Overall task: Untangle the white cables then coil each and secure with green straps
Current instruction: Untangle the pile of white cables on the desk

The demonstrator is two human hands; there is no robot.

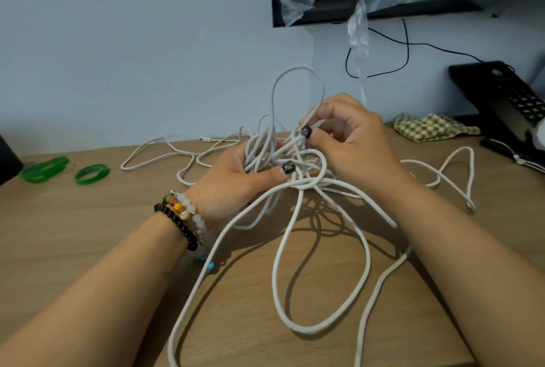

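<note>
Head: cables (298,181) between hands (tangled)

Cables (298,219) mid-table (88,234); straps (92,174) far left; cloth (430,127), phone (507,101) far right.

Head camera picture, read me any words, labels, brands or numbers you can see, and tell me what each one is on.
No text can be read.
Black phone: a round pale mark near its top, too blurred to read.
Phone keypad: key markings too small to read.
White cables, green straps: no print shows.

cable loops (321,263) across near desk (88,225)
</note>
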